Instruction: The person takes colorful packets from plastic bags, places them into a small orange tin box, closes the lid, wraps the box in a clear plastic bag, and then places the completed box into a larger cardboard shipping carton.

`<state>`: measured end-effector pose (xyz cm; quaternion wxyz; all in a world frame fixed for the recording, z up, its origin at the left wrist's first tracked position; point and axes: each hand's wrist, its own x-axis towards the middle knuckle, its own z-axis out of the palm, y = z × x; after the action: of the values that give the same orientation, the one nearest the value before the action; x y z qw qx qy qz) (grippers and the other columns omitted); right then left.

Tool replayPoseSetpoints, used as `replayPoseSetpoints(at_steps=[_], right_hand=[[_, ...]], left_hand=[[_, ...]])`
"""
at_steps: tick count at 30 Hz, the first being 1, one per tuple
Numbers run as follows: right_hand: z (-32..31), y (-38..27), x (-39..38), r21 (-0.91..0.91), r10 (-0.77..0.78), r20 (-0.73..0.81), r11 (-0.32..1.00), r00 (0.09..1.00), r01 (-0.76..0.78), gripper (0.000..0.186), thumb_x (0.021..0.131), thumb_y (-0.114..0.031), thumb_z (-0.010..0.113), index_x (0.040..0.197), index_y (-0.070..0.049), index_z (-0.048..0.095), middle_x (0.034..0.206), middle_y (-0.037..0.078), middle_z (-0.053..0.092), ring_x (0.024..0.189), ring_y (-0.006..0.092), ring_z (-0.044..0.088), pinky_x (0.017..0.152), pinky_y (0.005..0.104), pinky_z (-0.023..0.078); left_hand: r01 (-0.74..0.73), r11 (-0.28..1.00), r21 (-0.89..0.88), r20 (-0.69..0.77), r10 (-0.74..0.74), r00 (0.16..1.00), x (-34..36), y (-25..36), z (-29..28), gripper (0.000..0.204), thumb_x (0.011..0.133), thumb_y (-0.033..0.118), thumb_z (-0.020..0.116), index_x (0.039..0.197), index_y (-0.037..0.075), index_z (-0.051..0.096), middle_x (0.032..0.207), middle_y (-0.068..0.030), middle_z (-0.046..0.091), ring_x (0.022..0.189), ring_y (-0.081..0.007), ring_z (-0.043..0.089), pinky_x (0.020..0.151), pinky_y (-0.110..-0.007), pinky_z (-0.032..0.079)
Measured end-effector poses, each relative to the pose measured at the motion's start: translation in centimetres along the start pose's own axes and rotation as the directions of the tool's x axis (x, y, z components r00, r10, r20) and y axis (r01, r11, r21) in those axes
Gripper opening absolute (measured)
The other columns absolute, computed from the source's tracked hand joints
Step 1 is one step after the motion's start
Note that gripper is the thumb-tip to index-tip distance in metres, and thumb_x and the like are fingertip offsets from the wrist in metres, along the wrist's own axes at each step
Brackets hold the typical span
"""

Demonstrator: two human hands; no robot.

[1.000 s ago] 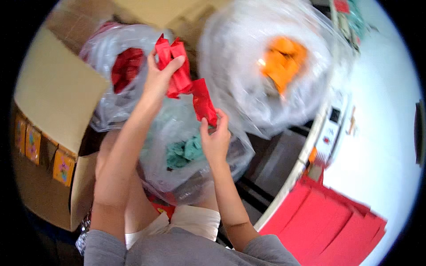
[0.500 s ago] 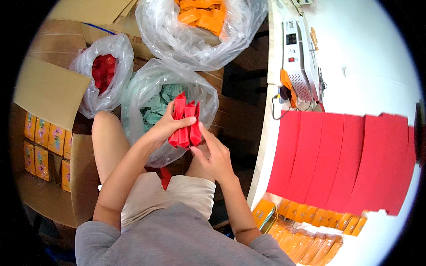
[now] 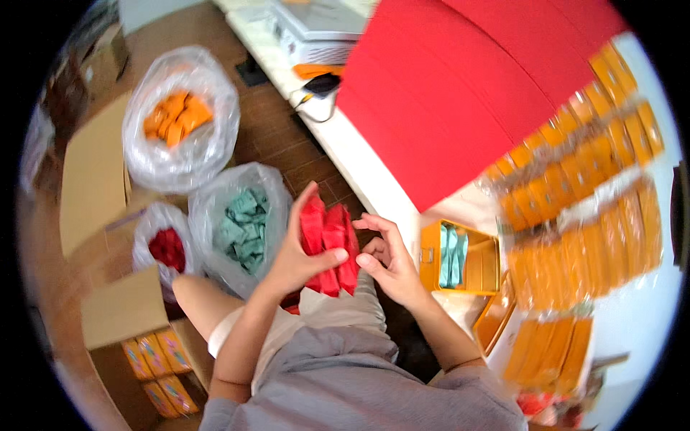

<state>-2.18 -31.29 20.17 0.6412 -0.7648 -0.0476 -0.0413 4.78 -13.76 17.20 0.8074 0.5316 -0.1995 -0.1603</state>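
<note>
— Several red packets (image 3: 329,248) sit bunched in our left hand (image 3: 298,258), thumb clamped across the front, over our lap beside the white table's edge (image 3: 359,161); our right hand (image 3: 392,269) is half open just beside them, fingers curled, holding nothing that we can see.

— What could slip, in our judgement?

— The bundle is fanned and loosely stacked; if the thumb eases, we think the outer packets could slide out and drop to our lap or the floor; the open orange box (image 3: 460,262) with teal packets inside stands at the table's edge, so a careless elbow might knock it off.

— And against half a second ago?

— Then both hands met on the bundle, over the bag of teal packets (image 3: 241,226); now the right has let go, and our view has swung toward the table, so the red sheets (image 3: 460,93) and the rows of orange packages (image 3: 582,208) fill the right side; the bags of orange (image 3: 176,118) and red (image 3: 165,248) packets lie further left.
</note>
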Motion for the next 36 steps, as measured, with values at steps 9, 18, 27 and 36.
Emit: replayPoseSetpoints(at_steps=[9,18,27,36], right_hand=[[-11.0,-4.0,-6.8,-0.300,-0.152,-0.265,0.952,0.952,0.068,0.047,0.091,-0.028,0.060,0.133,-0.009,0.050,0.115,0.010,0.062,0.093,0.0133,0.057,0.083,0.0281,0.046],[-23.4,-3.7,-10.8,-0.032,0.025,-0.644,0.998,0.764,-0.060,0.037,0.094,-0.026,0.057,0.123,-0.003,0.054,0.097,0.005,0.062,0.088,0.0099,0.056,0.080,0.0254,0.046],[-25.8,2.0,-12.6,0.157,0.245,-0.550,0.969,0.798,-0.189,0.032,0.095,-0.027,0.056,0.115,-0.002,0.059,0.104,0.003,0.063,0.093,0.0099,0.056,0.086,0.0247,0.044],[-25.1,3.7,-11.7,-0.331,0.233,-0.433,0.857,0.871,-0.394,0.051,0.092,-0.041,0.054,0.126,-0.003,0.048,0.106,0.024,0.063,0.101,0.0355,0.061,0.087,0.0406,0.045]], left_hand=[[-0.145,0.957,0.252,0.421,0.026,0.907,3.2,0.1,14.0,0.080,0.074,0.026,0.080,0.132,0.004,0.030,0.124,-0.0158,0.047,0.117,-0.0221,0.047,0.100,-0.036,0.037],[-0.154,0.956,0.252,0.537,-0.006,0.844,10.0,-5.8,29.2,0.061,0.094,0.045,0.051,0.129,0.000,0.028,0.127,-0.0218,0.043,0.120,-0.0280,0.046,0.101,-0.035,0.036],[-0.328,0.743,0.583,0.506,-0.016,0.862,8.5,-12.5,29.3,0.056,0.094,0.039,0.049,0.128,-0.004,0.036,0.128,-0.0260,0.041,0.121,-0.0392,0.038,0.104,-0.046,0.028],[-0.546,0.323,0.773,0.520,0.168,0.837,7.7,-11.8,27.0,0.042,0.088,0.032,0.060,0.114,0.000,0.051,0.114,-0.0159,0.048,0.111,-0.0332,0.043,0.095,-0.045,0.032]])
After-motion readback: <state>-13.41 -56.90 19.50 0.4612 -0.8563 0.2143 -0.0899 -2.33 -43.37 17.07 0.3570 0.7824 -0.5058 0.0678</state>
